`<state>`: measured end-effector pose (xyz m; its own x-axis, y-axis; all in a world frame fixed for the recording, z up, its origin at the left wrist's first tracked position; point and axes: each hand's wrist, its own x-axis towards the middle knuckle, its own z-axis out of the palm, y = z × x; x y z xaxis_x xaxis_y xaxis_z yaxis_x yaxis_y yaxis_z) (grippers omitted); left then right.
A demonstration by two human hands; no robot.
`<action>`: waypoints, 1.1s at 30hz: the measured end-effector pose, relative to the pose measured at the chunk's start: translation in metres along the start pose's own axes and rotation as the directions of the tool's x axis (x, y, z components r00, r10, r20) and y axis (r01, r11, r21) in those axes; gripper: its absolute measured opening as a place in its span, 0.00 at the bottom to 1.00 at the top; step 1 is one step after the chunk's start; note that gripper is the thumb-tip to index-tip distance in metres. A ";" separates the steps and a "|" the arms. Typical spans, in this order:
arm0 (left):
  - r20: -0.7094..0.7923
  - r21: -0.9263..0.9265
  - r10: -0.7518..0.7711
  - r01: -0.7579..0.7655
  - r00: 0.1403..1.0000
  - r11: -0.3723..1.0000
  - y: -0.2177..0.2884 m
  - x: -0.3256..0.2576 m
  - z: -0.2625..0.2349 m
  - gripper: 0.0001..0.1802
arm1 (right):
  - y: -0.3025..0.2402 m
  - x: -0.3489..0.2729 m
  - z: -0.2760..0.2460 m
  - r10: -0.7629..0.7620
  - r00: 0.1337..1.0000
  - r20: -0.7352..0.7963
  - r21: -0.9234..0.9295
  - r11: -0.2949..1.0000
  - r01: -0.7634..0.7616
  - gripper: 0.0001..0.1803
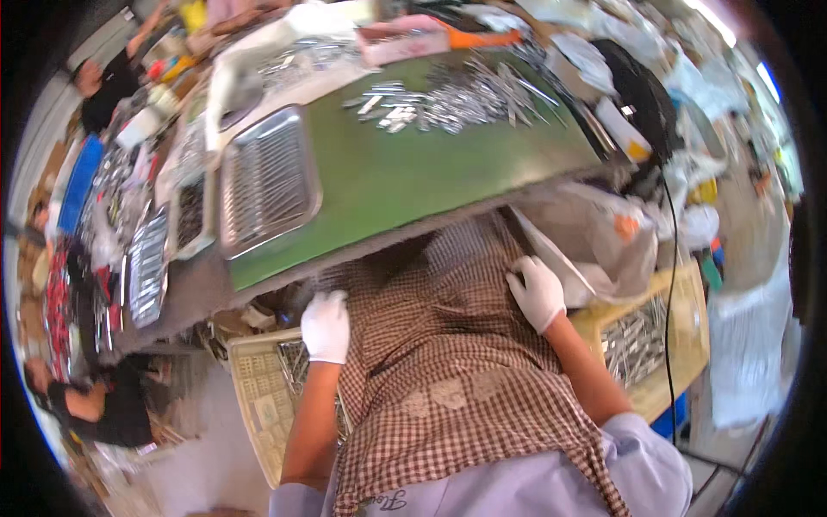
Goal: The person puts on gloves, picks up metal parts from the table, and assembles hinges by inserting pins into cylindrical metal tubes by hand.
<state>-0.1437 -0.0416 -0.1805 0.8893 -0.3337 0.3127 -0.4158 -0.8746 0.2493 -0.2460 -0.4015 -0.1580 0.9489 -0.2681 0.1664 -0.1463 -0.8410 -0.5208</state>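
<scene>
Gloved hands rested on a checked apron below the green surface's near edge.
The left hand [326, 326] lay flat on the apron [448, 370], grip open, just above a cream crate [258, 405]. The right hand [537, 291] pressed the apron's other side, fingers curled; whether it pinched cloth I could not tell. A steel tray [267, 181] sat at the surface's [413, 181] left end.

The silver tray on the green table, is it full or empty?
Empty: the silver tray shows only its bare ribbed bottom; the metal pieces lie beyond it.
</scene>
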 end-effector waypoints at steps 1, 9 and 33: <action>0.039 -0.014 -0.013 0.014 0.999 1.000 0.000 0.003 -0.005 0.08 | 0.003 0.003 -0.001 -0.014 0.998 -0.067 0.008 1.000 0.015 0.09; 0.195 -0.071 0.004 0.010 0.981 0.997 0.001 -0.001 0.000 0.11 | 0.030 -0.045 -0.036 0.119 0.992 0.045 0.073 0.990 -0.122 0.11; 0.154 -0.716 0.810 -0.501 0.566 0.486 0.277 0.080 0.054 0.11 | 0.322 -0.174 -0.071 0.877 0.227 -0.424 0.120 0.303 -0.946 0.31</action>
<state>-0.1775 -0.3294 -0.1365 0.1956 -0.9515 0.2376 -0.7837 -0.0060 0.6211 -0.4784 -0.6588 -0.2958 -0.0319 -0.9975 -0.0635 -0.9079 0.0555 -0.4156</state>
